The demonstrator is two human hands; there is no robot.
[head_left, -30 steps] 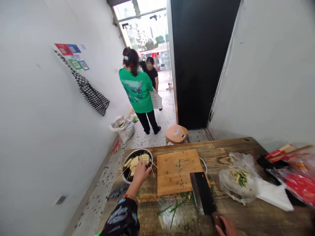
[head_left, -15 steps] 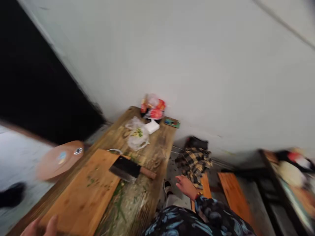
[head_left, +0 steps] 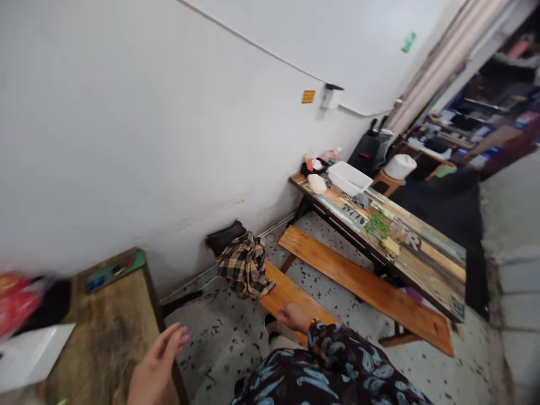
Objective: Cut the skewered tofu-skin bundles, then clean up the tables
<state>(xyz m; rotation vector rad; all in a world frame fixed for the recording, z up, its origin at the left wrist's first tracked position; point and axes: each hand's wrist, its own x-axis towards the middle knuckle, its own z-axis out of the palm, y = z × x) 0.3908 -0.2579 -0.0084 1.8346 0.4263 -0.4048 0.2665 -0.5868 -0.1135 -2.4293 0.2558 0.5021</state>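
My left hand [head_left: 158,363] is beside the right edge of the near wooden table [head_left: 113,320], its fingers stretched out and nothing visible in them. In front of my body, my right hand [head_left: 295,316] hangs above a wooden bench [head_left: 291,287], fingers curled in, with no object showing. A yellow-and-black checked cloth garment [head_left: 242,264] lies on the bench's far end, with a black bag-like item [head_left: 225,237] behind it. On the near table are a green phone-like item [head_left: 116,271], a white box [head_left: 36,354] and a red plastic package [head_left: 19,301].
A second bench [head_left: 363,287] stands before a long patterned table [head_left: 439,275]. That table carries leafy greens [head_left: 378,225], pale stalks [head_left: 391,246], a white tub [head_left: 350,178] and a pale round bundle [head_left: 317,184]. Behind it, a white roll [head_left: 400,166] sits on a stool [head_left: 386,184].
My view has swung right, away from the cutting board and cleaver, bringing the second table into sight. My left hand has come away from the board, and my right hand's fingers have curled in.
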